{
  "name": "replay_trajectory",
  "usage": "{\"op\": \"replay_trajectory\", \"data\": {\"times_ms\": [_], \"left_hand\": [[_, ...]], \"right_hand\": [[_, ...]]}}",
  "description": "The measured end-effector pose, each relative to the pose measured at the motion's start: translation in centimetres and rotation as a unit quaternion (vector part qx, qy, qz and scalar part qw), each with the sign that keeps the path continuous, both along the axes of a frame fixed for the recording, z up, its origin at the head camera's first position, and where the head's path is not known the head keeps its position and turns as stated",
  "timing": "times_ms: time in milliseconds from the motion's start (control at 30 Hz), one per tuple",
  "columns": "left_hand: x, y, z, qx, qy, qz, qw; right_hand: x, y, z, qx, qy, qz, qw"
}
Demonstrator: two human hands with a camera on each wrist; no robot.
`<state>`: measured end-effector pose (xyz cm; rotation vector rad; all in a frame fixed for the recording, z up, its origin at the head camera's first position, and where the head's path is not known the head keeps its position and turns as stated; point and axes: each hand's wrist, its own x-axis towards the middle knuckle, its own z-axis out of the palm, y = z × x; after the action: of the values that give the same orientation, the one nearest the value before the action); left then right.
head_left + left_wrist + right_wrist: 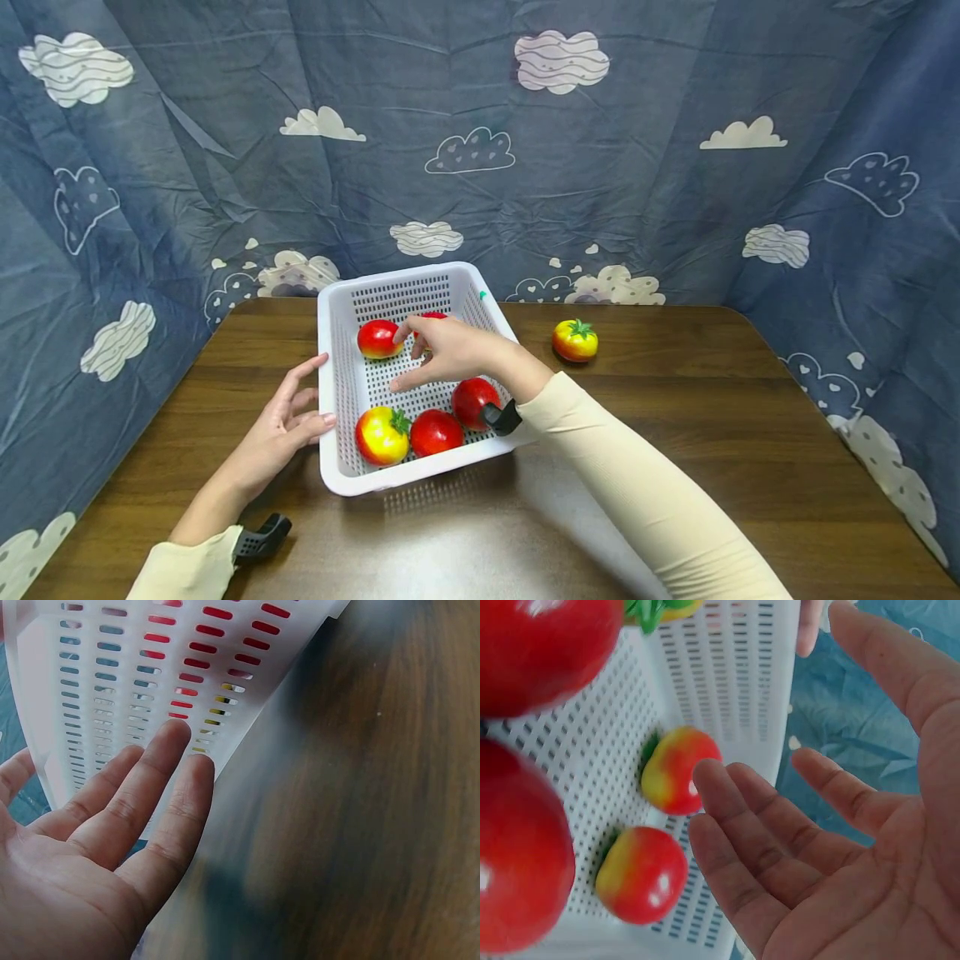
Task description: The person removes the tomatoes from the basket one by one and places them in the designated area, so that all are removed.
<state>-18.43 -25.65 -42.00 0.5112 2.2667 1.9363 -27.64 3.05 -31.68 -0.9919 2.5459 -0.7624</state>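
A white perforated plastic basket [420, 477] holds several shiny red and yellow toy fruits. One of them, a tomato [381, 436] with a green leafy top, lies in the near left corner; red fruits [437, 433] sit beside it. Farther back is a red-and-yellow fruit [378, 339], and another [432, 317] is partly hidden behind my right hand. My left hand [281, 425] touches the basket's left rim, its fingers fairly straight in the left wrist view. Over the basket hovers my right hand [450, 350], fingers spread and slightly bent, nothing held in it.
A red-and-yellow tomato [575, 342] with a green top lies on the brown wooden table [675, 400], right of the basket. Behind the table hangs a blue cloud-patterned cloth [630, 208], which also runs along both sides.
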Motion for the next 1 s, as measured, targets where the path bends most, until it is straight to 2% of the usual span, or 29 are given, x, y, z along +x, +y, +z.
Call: {"op": "replay_trajectory", "data": {"times_ms": [300, 667, 1000], "left_hand": [[0.0, 0.0, 0.0, 0.006, 0.001, -0.003, 1.0], [-0.2, 0.0, -0.1, 0.006, 0.003, -0.007, 1.0], [-0.1, -0.1, -0.1, 0.003, 0.002, -0.004, 1.0]], "right_hand": [[0.5, -1.9, -0.4, 0.049, -0.034, 0.024, 0.998], [0.2, -3.0, -0.9, 0.082, -0.053, 0.054, 0.994], [0.5, -4.0, -1.2, 0.13, -0.09, 0.071, 0.985]]}}
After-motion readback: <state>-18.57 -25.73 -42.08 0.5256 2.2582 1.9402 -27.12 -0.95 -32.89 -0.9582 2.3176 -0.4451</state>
